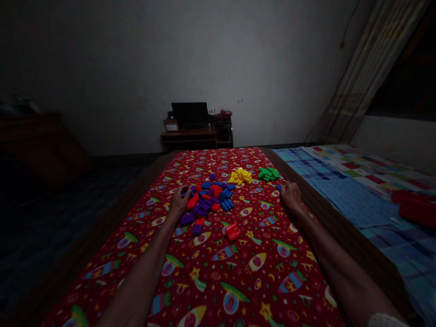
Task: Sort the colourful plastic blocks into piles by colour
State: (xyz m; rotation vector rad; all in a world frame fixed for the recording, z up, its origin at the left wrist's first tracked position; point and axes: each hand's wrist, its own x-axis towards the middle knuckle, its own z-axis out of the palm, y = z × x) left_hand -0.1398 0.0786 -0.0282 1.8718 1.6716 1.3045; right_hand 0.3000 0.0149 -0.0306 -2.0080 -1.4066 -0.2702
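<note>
On a red patterned bedspread [218, 268] lies a mixed heap of purple, blue and red plastic blocks [204, 204]. My left hand [179, 202] rests at the heap's left side, its fingertips among the blocks. Whether it grips one is hard to tell. My right hand [291, 197] sits farther right, its fingertips on a small blue plastic block [278, 187]. Beyond the heap are a yellow block pile [240, 176] and a green block pile [268, 174]. A few joined red blocks [233, 231] lie apart, nearer me.
A wooden edge [327, 213] runs along the bedspread's right side, beyond which lies a blue checked cloth [354, 200] with a red item [413, 208]. A dark monitor [190, 115] stands on a low desk [188, 138] against the far wall. The floor at left is dark.
</note>
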